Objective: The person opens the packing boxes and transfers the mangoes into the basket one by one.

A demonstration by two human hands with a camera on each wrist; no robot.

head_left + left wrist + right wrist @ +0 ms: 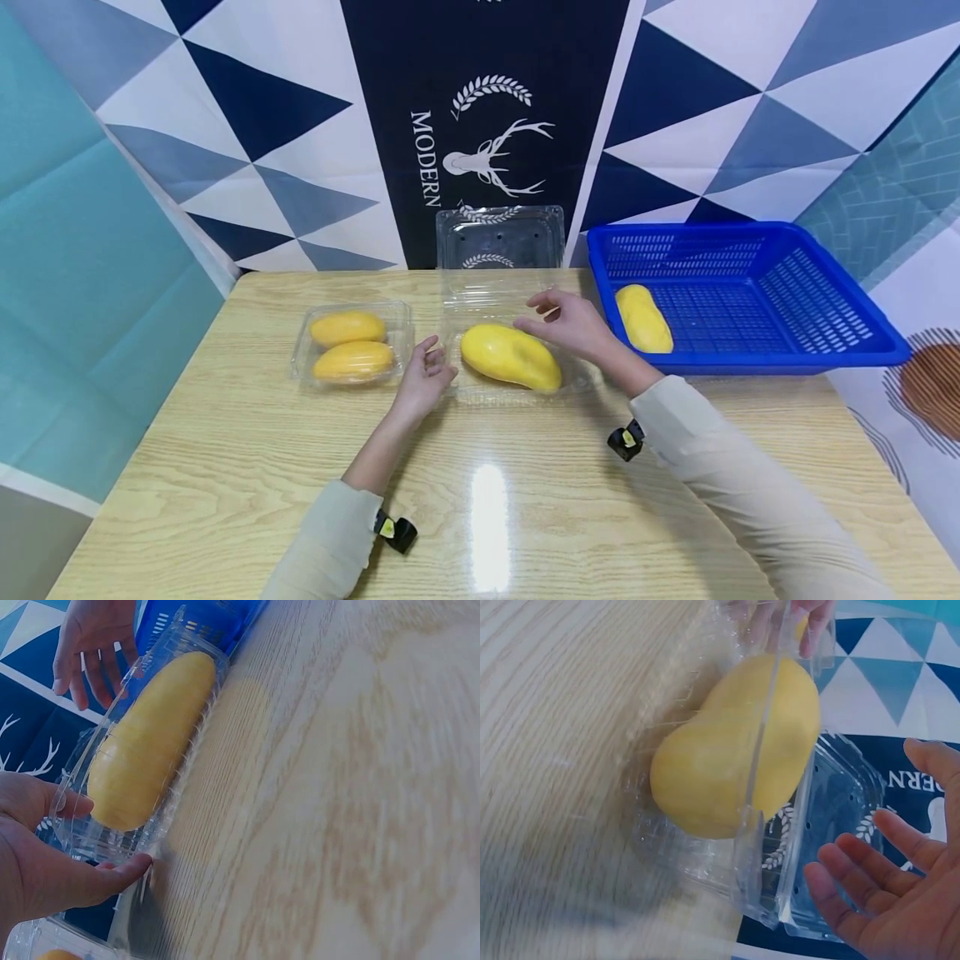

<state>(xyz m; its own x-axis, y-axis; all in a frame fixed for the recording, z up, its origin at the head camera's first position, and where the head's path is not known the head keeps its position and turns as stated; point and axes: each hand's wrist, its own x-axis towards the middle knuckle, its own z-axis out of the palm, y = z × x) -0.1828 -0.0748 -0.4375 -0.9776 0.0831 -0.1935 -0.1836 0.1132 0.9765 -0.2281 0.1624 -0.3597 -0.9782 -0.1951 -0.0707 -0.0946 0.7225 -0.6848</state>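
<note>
A large yellow mango (510, 358) lies in the lower half of a clear plastic clamshell box (487, 398). The box's lid (500, 237) stands raised at the back. My left hand (426, 379) is at the box's left side, fingers relaxed and apart; in the left wrist view its thumb and a fingertip are close to the plastic wall, and whether they touch is unclear. My right hand (570, 323) hovers by the box's right rear with loosely bent fingers, holding nothing. In the right wrist view this hand (889, 889) is spread beside the lid.
Left of my left hand, another clear box (298, 346) holds two orange-yellow mangoes (352, 361). At the right stands a blue plastic basket (750, 360) with one yellow mango (643, 319) in its left end. A patterned cloth (300, 108) hangs behind the wooden table (420, 517).
</note>
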